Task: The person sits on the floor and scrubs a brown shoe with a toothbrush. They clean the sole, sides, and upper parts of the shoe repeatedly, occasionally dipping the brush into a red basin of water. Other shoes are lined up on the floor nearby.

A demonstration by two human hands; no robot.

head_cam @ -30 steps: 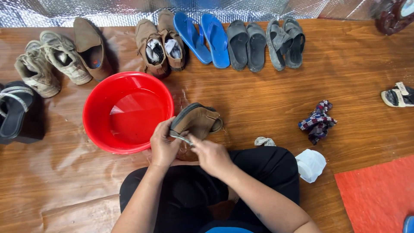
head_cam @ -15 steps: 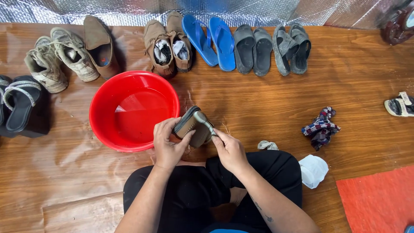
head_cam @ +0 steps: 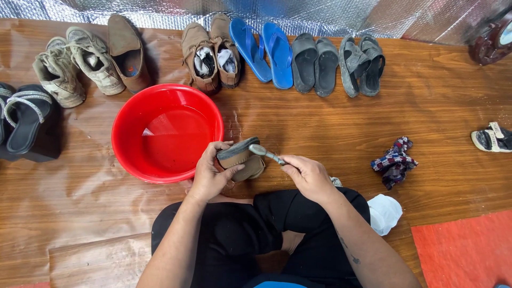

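I sit cross-legged on a wooden floor. My left hand [head_cam: 209, 174] grips a brown shoe [head_cam: 242, 160], turned on its side with the dark sole edge facing up. My right hand [head_cam: 306, 175] holds a small grey brush [head_cam: 264, 153] by its handle, its head resting against the shoe's sole. Both hands are just right of a red basin [head_cam: 133, 154] that holds a little water.
Along the foil-covered wall stand beige sneakers [head_cam: 74, 66], a lone brown shoe [head_cam: 127, 50], brown boots [head_cam: 210, 50], blue flip-flops [head_cam: 264, 48], and grey slippers and sandals [head_cam: 336, 64]. Black heeled sandals [head_cam: 24, 120] lie left. A patterned rag [head_cam: 394, 160], white cloth [head_cam: 384, 213] and red mat [head_cam: 464, 250] lie right.
The shoe has been turned from lying flat with its opening visible onto its side, sole edge up. My right hand now has the brush against the sole.
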